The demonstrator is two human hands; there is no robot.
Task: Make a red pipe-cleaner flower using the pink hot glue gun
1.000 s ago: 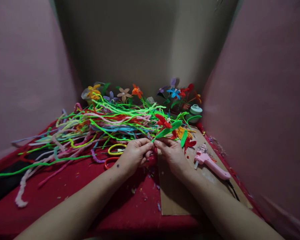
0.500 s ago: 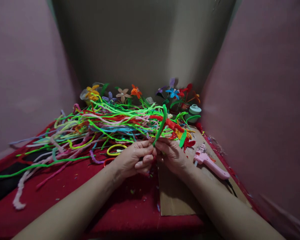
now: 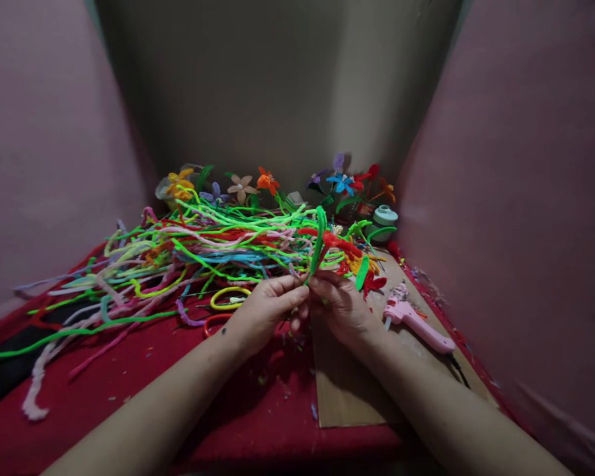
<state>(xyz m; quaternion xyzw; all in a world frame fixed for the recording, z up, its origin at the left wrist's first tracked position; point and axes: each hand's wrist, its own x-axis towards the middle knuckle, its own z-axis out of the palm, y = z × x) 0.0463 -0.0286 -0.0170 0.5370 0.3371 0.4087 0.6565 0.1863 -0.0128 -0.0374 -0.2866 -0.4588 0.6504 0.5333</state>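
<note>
Now the left hand point(image 3: 270, 307) and the right hand point(image 3: 344, 309) pinch the green leaf point(image 3: 319, 235) at its base — beside the red flower point(image 3: 341, 245), before the fuzzy stems point(image 3: 228, 241). Left hand partly hides scissors point(image 3: 228, 307) — glue gun point(image 3: 419, 327) rests on cardboard point(image 3: 352, 393).

Dim light on grey wall point(image 3: 258, 86), upper centre; pinkish panels point(image 3: 44, 145), possibly cloth, line left and right edges; red-covered surface point(image 3: 248, 413) below.

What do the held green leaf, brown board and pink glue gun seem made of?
Green leaf: probably pipe cleaner, looking fuzzy and matte. Brown board: likely cardboard, judging by its flat, dull face. Pink glue gun: apparently hard plastic, smooth with a faint sheen.
</note>
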